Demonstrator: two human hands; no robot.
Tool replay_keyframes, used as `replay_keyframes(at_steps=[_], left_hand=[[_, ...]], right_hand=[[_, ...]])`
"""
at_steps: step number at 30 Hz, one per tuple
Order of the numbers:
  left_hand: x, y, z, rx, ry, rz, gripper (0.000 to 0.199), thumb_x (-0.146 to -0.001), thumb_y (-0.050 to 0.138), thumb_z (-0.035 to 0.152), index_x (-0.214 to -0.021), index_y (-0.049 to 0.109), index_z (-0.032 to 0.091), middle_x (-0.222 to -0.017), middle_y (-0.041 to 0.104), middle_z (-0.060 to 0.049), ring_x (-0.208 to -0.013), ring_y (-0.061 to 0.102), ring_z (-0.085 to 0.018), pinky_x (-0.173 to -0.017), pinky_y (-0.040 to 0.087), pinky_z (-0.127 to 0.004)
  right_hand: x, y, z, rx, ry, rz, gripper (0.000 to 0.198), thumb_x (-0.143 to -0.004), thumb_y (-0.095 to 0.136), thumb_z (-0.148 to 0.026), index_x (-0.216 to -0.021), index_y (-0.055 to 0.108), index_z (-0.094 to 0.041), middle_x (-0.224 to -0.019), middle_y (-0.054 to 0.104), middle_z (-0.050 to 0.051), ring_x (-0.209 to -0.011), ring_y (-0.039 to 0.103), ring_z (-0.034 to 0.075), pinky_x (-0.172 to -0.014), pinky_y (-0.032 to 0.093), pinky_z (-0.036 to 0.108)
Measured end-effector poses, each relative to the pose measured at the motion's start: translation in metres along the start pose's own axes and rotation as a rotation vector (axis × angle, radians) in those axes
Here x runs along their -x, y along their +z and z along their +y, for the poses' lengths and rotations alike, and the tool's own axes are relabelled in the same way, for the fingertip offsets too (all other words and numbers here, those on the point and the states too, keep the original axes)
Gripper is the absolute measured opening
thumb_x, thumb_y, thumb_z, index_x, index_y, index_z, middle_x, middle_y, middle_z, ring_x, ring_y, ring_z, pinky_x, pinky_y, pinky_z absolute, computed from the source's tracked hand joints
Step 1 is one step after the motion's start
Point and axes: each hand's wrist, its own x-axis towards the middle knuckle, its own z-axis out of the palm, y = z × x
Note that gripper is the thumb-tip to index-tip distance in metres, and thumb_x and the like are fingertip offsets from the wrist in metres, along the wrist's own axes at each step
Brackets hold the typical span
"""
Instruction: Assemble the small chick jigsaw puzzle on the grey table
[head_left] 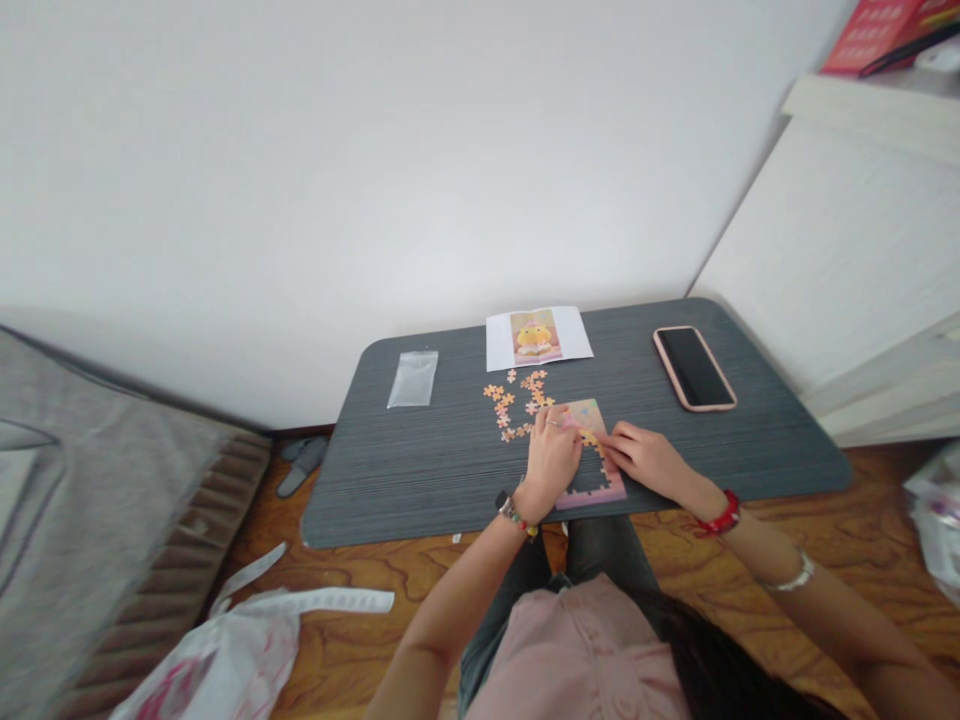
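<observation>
A partly filled jigsaw puzzle (616, 483) lies flat near the table's front edge, its pink border framing a dark gap. My left hand (553, 455) rests over its left side, fingers curled and fingertips low on the pieces; what they pinch, if anything, is hidden. From the right, my right hand (646, 460) reaches in with its fingers closed together, fingertips on the puzzle's right side beside some yellow pieces (589, 438). Loose puzzle pieces (502, 408) lie scattered left of the puzzle. Behind them is a white sheet (499, 345) with a picture of a yellow toy (534, 336).
On the dark table (420, 470), a clear plastic bag (413, 379) lies at the left and a phone (694, 368) at the right. A wall stands behind. Slippers (302, 464) and a white plastic bag (232, 655) are on the floor at the left.
</observation>
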Motion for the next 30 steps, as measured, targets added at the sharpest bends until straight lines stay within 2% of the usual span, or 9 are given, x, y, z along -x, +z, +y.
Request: replay_keyframes(at_steps=[9, 17, 30], left_hand=[[0.0004, 0.0025, 0.0, -0.006, 0.0, 0.005, 0.014, -0.08, 0.051, 0.014, -0.073, 0.063, 0.015, -0.114, 0.052, -0.011, -0.11, 0.044, -0.023, -0.094, 0.039, -0.04], [0.0021, 0.0043, -0.0008, -0.012, 0.022, 0.016, 0.015, -0.082, 0.05, 0.015, -0.075, 0.064, 0.017, -0.117, 0.049, -0.009, -0.11, 0.042, -0.023, -0.094, 0.04, -0.039], [0.0032, 0.0035, -0.0042, 0.024, 0.097, -0.036, 0.021, -0.083, 0.047, 0.015, -0.081, 0.067, 0.02, -0.115, 0.051, -0.008, -0.114, 0.04, -0.022, -0.095, 0.038, -0.04]], right_hand=[[0.0004, -0.0005, -0.0066, 0.216, -0.06, -0.04, 0.027, -0.091, 0.038, -0.021, -0.099, 0.063, -0.015, -0.077, 0.056, 0.006, -0.066, 0.053, 0.014, -0.06, 0.037, 0.024], [-0.0017, -0.0006, -0.0078, 0.244, -0.059, -0.061, 0.023, -0.09, 0.04, -0.021, -0.097, 0.061, -0.014, -0.078, 0.056, 0.006, -0.065, 0.053, 0.014, -0.059, 0.035, 0.025], [-0.008, -0.0021, -0.01, 0.168, -0.031, -0.13, 0.022, -0.088, 0.04, -0.019, -0.097, 0.059, -0.014, -0.082, 0.059, 0.007, -0.068, 0.056, 0.014, -0.061, 0.038, 0.024]])
